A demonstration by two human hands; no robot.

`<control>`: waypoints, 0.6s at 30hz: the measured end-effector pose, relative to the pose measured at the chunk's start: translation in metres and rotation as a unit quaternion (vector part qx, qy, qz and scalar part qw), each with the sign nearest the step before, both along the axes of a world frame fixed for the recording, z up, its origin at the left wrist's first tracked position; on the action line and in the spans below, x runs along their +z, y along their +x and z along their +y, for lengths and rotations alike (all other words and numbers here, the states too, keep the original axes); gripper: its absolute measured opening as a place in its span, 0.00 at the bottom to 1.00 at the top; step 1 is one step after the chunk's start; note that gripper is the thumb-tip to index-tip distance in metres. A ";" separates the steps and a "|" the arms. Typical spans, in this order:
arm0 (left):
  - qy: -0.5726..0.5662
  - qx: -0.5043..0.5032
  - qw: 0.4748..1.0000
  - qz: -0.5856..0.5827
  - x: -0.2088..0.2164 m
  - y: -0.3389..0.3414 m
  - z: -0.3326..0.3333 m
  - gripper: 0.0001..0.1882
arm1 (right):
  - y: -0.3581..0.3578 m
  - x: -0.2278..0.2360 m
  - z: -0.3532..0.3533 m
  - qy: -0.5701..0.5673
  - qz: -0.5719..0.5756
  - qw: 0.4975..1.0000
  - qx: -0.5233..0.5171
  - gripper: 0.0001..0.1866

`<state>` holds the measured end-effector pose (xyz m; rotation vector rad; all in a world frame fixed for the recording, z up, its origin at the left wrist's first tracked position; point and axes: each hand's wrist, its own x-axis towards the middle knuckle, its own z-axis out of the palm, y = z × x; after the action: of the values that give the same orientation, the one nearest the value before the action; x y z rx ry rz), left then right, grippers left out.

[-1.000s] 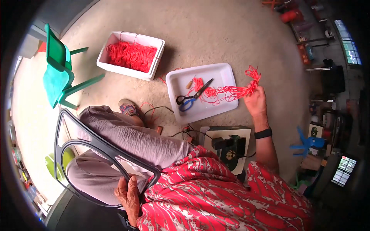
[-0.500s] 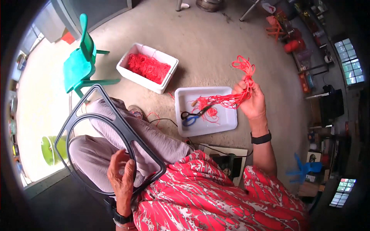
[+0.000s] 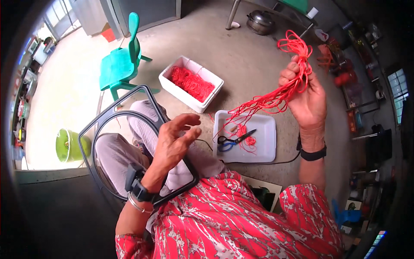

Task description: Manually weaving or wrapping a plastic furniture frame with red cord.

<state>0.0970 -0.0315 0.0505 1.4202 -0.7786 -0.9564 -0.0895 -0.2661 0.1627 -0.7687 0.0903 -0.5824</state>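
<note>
My right hand (image 3: 307, 97) is raised at the right, its fingers wrapped round a knotted bundle of red cord (image 3: 269, 100). Loops stand up above the fist, and long strands trail down to the left over a white tray (image 3: 268, 149). My left hand (image 3: 174, 140) is in the air above my lap, fingers apart and holding nothing. Beneath it a dark plastic frame (image 3: 148, 113) with a curved inner bar rests on my knees. Scissors (image 3: 233, 141) with black and blue handles lie in the tray beside a small tangle of red cord (image 3: 246, 140).
Beyond my knees stands a white box (image 3: 207, 105) holding a heap of red cord (image 3: 192, 84). A green chair (image 3: 118, 67) is at the far left, a green bucket (image 3: 71, 145) at the left. Shelves and goods line the right side. A metal pot (image 3: 260, 22) sits at the back.
My right hand has lifted the red cord bundle up and away from the tray. My left hand has risen off the dark frame and moved right. The whole view has shifted too.
</note>
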 end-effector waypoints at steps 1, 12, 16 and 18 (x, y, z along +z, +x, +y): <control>0.019 -0.029 0.999 -0.035 -0.005 0.002 -0.006 0.24 | 0.005 0.005 0.004 0.004 -0.020 1.000 0.019 0.17; -0.060 -0.094 0.984 0.136 -0.037 -0.022 -0.050 0.13 | 0.034 0.033 0.017 0.039 -0.073 0.995 0.058 0.17; -0.068 -0.020 0.971 0.229 -0.023 -0.006 -0.023 0.10 | 0.028 0.012 -0.024 -0.015 -0.017 1.000 -0.011 0.14; -0.037 -0.010 0.976 0.215 -0.012 0.005 -0.008 0.10 | 0.024 -0.005 -0.043 -0.001 0.025 0.998 -0.065 0.13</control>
<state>0.1023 -0.0393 0.0385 1.0881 -0.4995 -1.1869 -0.0658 -0.3089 0.1576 -0.7839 0.1855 -0.6865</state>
